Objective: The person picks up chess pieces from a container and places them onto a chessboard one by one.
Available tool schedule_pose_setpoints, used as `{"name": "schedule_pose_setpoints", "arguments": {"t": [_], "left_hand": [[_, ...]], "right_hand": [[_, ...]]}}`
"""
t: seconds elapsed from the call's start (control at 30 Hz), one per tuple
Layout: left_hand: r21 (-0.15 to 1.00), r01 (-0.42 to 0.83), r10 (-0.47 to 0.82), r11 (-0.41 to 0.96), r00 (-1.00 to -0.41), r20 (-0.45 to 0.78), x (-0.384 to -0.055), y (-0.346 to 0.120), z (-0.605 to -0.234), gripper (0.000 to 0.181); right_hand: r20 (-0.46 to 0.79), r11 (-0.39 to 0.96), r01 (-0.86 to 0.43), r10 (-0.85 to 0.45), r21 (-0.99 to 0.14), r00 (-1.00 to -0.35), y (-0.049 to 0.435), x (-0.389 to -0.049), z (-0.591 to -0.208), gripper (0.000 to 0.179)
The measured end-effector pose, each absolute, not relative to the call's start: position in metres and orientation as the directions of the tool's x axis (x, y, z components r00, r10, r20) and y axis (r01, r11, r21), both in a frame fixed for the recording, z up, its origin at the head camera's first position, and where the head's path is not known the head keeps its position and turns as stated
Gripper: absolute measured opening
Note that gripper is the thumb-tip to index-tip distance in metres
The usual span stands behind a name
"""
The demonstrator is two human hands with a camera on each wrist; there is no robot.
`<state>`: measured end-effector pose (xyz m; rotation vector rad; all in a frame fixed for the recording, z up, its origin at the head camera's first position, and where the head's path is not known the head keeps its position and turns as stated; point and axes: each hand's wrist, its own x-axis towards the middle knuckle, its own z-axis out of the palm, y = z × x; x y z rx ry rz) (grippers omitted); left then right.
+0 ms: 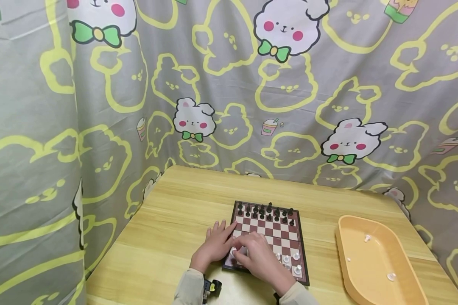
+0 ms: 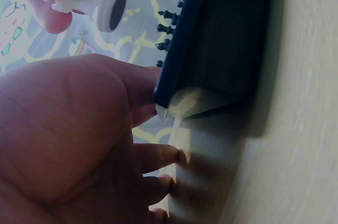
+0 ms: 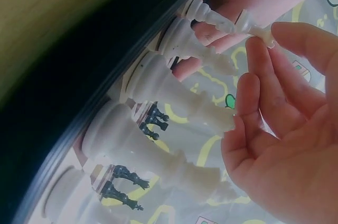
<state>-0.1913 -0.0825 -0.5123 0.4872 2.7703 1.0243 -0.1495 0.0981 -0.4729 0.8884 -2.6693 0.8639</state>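
Observation:
A magnetic chessboard (image 1: pixel 286 243) lies on the table, with black chess pieces (image 1: pixel 269 217) in two rows along its far side. White chess pieces (image 1: pixel 297 270) stand on the near side, partly hidden by the hand in the head view. My right hand (image 1: pixel 261 258) pinches a small white chess piece (image 3: pixel 244 21) by its top between thumb and forefinger, above the near left corner. In the left wrist view, the dark round base of this white piece (image 2: pixel 108 10) shows, lifted off the board. My left hand (image 1: pixel 213 245) rests at the board's left edge, fingers extended, some touching the table.
An orange tray (image 1: pixel 378 262) stands right of the board, holding a few white pieces (image 1: pixel 391 276). A patterned grey curtain (image 1: pixel 229 84) hangs behind the wooden table (image 1: pixel 168 220) and along its sides.

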Motion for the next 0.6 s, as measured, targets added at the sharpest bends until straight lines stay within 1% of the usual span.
{"name": "schedule_pose_setpoints", "arguments": {"t": [0.13,0.4,0.6], "left_hand": [[0.661,0.238,0.346,0.711,-0.938,-0.034,-0.19,-0.0823,-0.513,0.053],[0.653,0.237,0.345,0.719,-0.938,-0.039,-0.1944,-0.0816,-0.5143,0.054],[0.653,0.234,0.347,0.721,-0.936,-0.049,-0.1936,-0.0824,-0.5126,0.054]], "right_hand": [[0.341,0.66,-0.598,-0.492,-0.455,-0.801,0.0983,-0.1506,-0.4746,0.01],[0.309,0.667,-0.566,-0.474,-0.486,-0.824,0.1009,-0.1552,-0.4711,0.015],[0.3,0.661,-0.573,-0.49,-0.484,-0.818,0.0999,-0.1561,-0.4703,0.013]]}}
